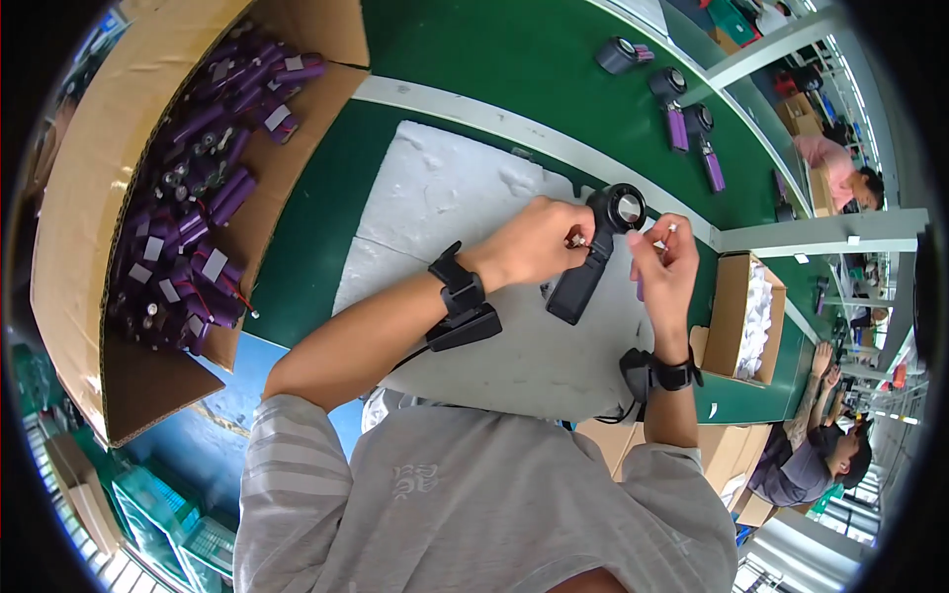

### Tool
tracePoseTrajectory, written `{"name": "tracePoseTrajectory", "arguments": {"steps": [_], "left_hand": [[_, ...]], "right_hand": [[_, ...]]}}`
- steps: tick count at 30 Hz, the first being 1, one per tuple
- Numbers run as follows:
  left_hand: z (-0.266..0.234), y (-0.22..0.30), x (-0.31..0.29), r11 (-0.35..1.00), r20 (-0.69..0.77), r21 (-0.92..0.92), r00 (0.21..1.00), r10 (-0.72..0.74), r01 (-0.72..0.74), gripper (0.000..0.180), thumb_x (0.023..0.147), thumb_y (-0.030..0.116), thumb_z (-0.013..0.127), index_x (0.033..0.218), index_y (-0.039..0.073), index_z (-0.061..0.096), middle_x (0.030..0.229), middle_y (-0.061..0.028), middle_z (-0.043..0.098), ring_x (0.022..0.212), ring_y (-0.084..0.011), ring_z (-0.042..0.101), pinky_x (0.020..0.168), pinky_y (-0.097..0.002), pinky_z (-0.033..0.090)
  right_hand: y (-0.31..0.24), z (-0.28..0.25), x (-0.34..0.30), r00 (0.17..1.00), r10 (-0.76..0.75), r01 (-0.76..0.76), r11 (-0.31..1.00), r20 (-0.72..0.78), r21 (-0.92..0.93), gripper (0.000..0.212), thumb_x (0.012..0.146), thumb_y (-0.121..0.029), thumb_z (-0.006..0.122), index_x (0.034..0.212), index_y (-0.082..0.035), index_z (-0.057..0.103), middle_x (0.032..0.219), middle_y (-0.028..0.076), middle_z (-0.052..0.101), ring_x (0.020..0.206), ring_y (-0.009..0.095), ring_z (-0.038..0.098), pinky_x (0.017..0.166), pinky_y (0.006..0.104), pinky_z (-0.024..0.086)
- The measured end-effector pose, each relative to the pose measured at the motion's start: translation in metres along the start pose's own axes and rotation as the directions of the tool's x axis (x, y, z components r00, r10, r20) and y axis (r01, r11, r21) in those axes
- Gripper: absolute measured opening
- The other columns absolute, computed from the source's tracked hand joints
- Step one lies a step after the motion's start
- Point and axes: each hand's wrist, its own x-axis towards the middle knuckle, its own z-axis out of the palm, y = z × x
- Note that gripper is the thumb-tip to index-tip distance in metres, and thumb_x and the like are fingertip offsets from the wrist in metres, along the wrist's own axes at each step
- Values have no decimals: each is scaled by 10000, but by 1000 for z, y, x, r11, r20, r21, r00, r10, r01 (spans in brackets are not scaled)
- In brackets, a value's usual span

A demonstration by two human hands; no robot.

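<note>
Black plastic flashlight body [593, 259] sits mid-frame over the white foam pad [445, 208], left hand [534, 242] pinching its side, right hand [664, 265] nipping a small connector beside a purple cell, so wiring looks unfinished, while three assembled units [682, 109] wait upper right.

Grey short-sleeved shirt [465, 504], faint lighter stripes on the sleeves, small pale emblem mid-chest. Bare forearms. Black strap on each wrist: left wrist band [457, 285] carries a black wedge-shaped block; right wrist band [660, 374] carries a rounded black unit with a thin cable.
</note>
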Motion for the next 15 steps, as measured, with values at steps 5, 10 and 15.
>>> {"name": "tracePoseTrajectory", "arguments": {"steps": [5, 10, 15], "left_hand": [[-10, 4, -1, 988, 169, -89, 979, -111, 127, 131, 774, 77, 729, 875, 31, 660, 731, -30, 627, 696, -99, 582, 626, -268, 467], [-17, 0, -3, 989, 280, -35, 952, -126, 141, 142, 780, 41, 737, 905, 25, 670, 797, 3, 622, 749, -75, 569, 662, -243, 468], [-16, -2, -1, 949, 278, -245, 952, -127, 198, 235, 734, 8, 746, 954, 20, 666, 852, -53, 628, 779, -127, 593, 729, -270, 511]], "right_hand": [[16, 4, -17, 993, -80, 100, 964, 92, -245, 313, 794, -21, 732, 946, -69, 463, 720, -11, 541, 498, 34, 474, 449, 190, 344], [20, 8, -9, 981, -179, 190, 965, 74, -182, 360, 743, -16, 769, 979, -48, 499, 750, 12, 569, 503, 43, 465, 469, 201, 367], [20, 8, -8, 943, -333, 325, 913, 9, -248, 330, 713, -4, 776, 957, -32, 555, 846, 41, 599, 561, 82, 512, 497, 225, 414]]}}
